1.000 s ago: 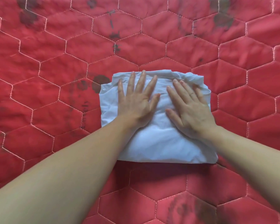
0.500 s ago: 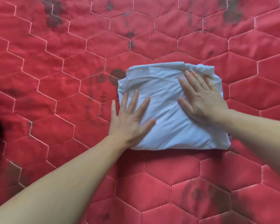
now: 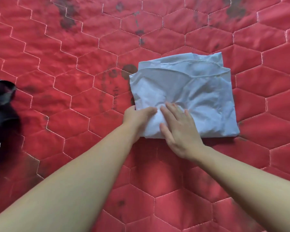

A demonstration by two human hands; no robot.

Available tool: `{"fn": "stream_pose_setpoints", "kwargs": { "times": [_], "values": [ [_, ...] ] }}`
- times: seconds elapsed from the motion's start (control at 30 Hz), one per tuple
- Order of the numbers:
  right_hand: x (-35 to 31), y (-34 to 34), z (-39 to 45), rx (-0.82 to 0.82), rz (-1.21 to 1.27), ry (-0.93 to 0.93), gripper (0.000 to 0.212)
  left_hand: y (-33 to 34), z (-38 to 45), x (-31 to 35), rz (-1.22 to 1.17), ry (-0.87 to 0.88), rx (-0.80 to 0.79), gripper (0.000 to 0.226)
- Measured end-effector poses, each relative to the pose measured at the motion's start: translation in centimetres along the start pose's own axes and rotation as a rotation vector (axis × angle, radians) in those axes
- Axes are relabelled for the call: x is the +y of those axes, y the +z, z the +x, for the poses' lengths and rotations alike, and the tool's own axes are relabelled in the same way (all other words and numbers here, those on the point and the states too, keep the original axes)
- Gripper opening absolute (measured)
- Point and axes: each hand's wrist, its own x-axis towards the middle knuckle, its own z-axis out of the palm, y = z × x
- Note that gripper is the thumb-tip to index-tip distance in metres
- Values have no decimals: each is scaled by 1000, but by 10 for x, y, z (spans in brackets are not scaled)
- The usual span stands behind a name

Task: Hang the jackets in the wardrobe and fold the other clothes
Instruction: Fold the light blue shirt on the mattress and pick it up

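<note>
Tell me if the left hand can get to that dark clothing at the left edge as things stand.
Probably yes: only bare red quilt lies between the left hand, now gripping the folded white garment, and the dark clothing. It must let go first.

The red quilted mat (image 3: 74, 84) lies open to the left of, beyond and to the right of the folded white garment (image 3: 187, 91), the only obstacle being a dark heap of clothing (image 3: 2, 114) (blurred) at the far left edge.

One head-worn camera (wide-angle) looks steeply down, close over the red quilted mat (image 3: 74, 97).
</note>
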Motion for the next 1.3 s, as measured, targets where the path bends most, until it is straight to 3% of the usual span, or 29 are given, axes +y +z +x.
{"fn": "stream_pose_setpoints", "kwargs": {
  "times": [0.07, 0.2, 0.27, 0.33, 0.4, 0.5, 0.6, 0.67, 0.77, 0.83, 0.97, 1.1, 1.2, 1.3],
  "values": [
    [-7, -3, -2, 67, 151, 53, 56, -5, -9, 2, -101, -89, -199, 35],
    [-13, -28, -1, 135, 663, 306, 42, 9, -37, 11, -18, 133, -313, 35],
    [-7, -47, 1, 103, 949, 434, 57, 26, -56, 18, 43, 230, -329, 31],
    [4, -66, -1, 41, 1195, 494, 78, 46, -72, 23, 114, 302, -380, 42],
    [21, -84, -7, -63, 1358, 478, 72, 66, -82, 26, 230, 330, -461, 54],
    [50, -106, -14, -139, 1250, 466, 42, 93, -84, 30, 436, 337, -557, 57],
    [83, -108, -9, 71, 1116, 613, 26, 112, -75, 27, 505, 340, -574, 63],
    [94, -104, -4, 165, 1064, 722, 20, 116, -67, 20, 509, 404, -444, 56],
    [103, -95, 3, 179, 981, 745, 15, 111, -56, 8, 472, 514, -135, 43],
    [105, -94, 7, 179, 956, 756, 12, 108, -50, 2, 400, 460, -51, 47],
    [102, -81, 5, -30, 1264, 824, 21, 100, -41, -2, 173, 177, -75, 43],
    [97, -66, -6, -271, 1341, 831, 13, 80, -33, -6, 57, 5, -210, 34],
    [94, -65, -5, -249, 1313, 798, 19, 73, -33, -9, 56, -8, -309, 38],
    [95, -74, 3, -89, 1184, 726, 24, 76, -29, -6, 38, 29, -253, 43]
  ]
}}
